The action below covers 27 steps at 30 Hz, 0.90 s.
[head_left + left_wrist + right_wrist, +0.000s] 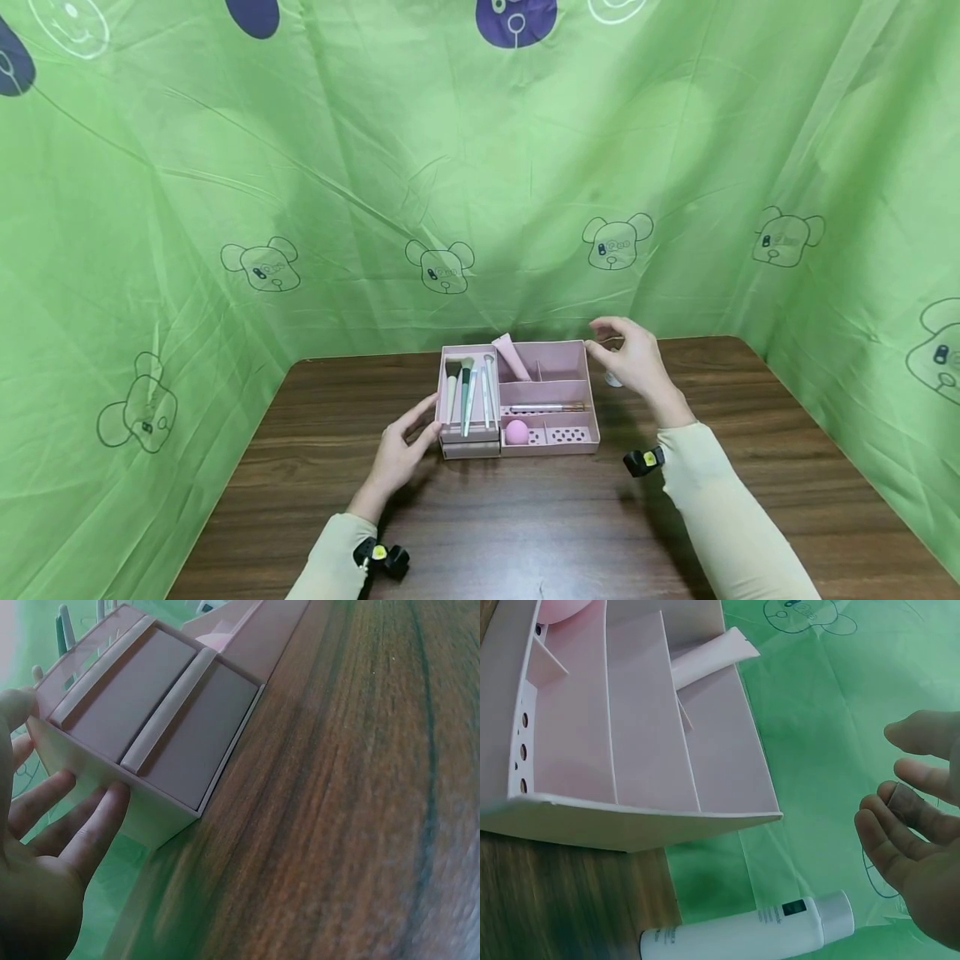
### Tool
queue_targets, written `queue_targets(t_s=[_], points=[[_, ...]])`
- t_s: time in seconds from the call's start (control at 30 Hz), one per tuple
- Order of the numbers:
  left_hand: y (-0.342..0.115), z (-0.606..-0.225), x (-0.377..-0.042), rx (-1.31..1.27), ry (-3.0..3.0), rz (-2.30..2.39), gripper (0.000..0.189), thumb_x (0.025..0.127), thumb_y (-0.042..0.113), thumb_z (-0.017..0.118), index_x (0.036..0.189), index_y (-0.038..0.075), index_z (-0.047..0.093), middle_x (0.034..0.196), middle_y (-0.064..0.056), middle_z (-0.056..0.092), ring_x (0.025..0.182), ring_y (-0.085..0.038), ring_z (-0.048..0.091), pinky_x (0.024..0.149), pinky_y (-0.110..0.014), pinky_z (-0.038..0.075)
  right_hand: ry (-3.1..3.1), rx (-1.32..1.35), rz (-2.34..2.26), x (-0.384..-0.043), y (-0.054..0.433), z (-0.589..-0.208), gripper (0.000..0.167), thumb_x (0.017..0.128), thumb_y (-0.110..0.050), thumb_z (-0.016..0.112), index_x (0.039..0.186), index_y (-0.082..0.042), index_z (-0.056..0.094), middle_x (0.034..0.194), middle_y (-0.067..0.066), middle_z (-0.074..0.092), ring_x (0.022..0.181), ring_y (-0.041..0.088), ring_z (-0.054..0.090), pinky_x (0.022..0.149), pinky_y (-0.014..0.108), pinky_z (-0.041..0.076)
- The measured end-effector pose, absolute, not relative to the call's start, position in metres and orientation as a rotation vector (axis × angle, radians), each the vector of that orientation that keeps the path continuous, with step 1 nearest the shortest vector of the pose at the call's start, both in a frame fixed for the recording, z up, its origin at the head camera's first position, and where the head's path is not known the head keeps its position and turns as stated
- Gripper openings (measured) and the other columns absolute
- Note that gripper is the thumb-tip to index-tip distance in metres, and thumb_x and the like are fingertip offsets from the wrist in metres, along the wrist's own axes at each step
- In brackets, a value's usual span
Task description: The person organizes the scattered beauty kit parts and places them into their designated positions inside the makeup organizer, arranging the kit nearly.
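Observation:
A pink desktop organizer (551,450) stands on the table. My left hand (401,450) rests against its left side, with the fingers (97,825) extended along the wall and the thumb by the front corner. Makeup brushes (466,396) stand in the left section, above two drawers (199,731). A pink tube (512,358) leans in the back compartment. Slim sticks (547,408) lie in the middle one, and a pink ball-shaped sponge (517,432) sits in front. My right hand (633,362) hovers by the back right corner, fingers loosely bent and holding nothing. Below it stands a white bottle (739,934).
The brown wooden table (540,525) extends around the organizer. A green curtain (517,192) with bear prints hangs behind the table and on both sides.

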<state>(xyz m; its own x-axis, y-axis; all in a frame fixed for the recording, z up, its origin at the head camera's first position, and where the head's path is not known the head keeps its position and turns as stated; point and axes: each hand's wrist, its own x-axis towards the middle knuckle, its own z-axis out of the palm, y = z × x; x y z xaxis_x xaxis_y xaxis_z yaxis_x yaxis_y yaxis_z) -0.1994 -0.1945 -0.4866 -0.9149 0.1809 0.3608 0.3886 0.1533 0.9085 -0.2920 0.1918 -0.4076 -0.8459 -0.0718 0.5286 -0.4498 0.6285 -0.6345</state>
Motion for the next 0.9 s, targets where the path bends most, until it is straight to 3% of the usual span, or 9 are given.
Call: queue_targets(t_s=[0.23,0.53,0.7,0.9], points=[[-0.200,-0.519,-0.213,-0.513,-2.235,-1.850,0.047,0.095,0.020,0.065,0.140,0.018,0.054,0.140,-0.010,0.056,0.116,-0.037,0.059,0.089,-0.031,0.058,-2.357,0.413,1.125,-0.290,0.197,-0.406,0.030,0.083,-0.014,0.076,0.110,-0.005,0.069,0.100,0.014,0.069,0.087,0.030,0.068,0.080,0.047,0.060],[-0.200,-0.517,-0.213,-0.547,-2.252,-1.812,0.048,0.096,0.012,0.062,0.142,0.009,0.050,0.140,-0.018,0.054,0.115,-0.034,0.060,0.088,-0.029,0.058,-2.316,0.356,1.170,-0.291,0.204,-0.406,0.030,0.082,-0.011,0.074,0.111,-0.006,0.069,0.101,0.017,0.067,0.088,0.034,0.069,0.082,0.046,0.060],[-0.197,-0.502,-0.206,-0.559,-2.268,-1.809,0.048,0.096,0.009,0.061,0.142,0.001,0.048,0.140,-0.023,0.052,0.117,-0.038,0.058,0.089,-0.031,0.058,-2.299,0.335,1.150,-0.292,0.209,-0.408,0.029,0.083,-0.011,0.074,0.111,-0.006,0.069,0.102,0.015,0.067,0.089,0.031,0.070,0.081,0.044,0.059],[-0.195,-0.486,-0.200,-0.558,-2.282,-1.835,0.049,0.096,0.011,0.062,0.141,0.000,0.049,0.140,-0.022,0.053,0.117,-0.044,0.056,0.091,-0.029,0.057,-2.310,0.316,1.102,-0.293,0.215,-0.410,0.028,0.084,-0.013,0.073,0.111,-0.005,0.069,0.100,0.012,0.067,0.088,0.029,0.069,0.078,0.038,0.060]])
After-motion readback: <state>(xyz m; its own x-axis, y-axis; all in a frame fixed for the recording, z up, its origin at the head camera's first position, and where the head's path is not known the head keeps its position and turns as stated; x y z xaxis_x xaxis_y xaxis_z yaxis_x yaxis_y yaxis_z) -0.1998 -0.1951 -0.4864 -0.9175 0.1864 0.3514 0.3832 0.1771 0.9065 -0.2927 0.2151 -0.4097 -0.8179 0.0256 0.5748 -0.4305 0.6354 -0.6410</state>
